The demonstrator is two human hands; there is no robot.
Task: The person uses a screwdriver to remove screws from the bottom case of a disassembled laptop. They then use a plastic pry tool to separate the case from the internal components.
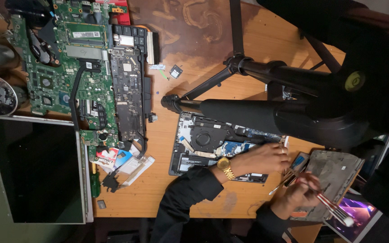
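Gripped red-and-white striped screwdriver in clenched right hand, just beside opened black laptop base on wooden desk. Pressed left hand onto that base, grasp unclear. Probably best worked slowly, with base braced firmly.

My hands work in a tight corner: the opened laptop base lies under my left hand, and the grey panel sits just beside my right hand. A black tripod spreads its legs above the laptop base, blocking reach over it. Circuit boards and a dark screen panel crowd the far side. Bare desk lies open between the screen panel and my sleeve.
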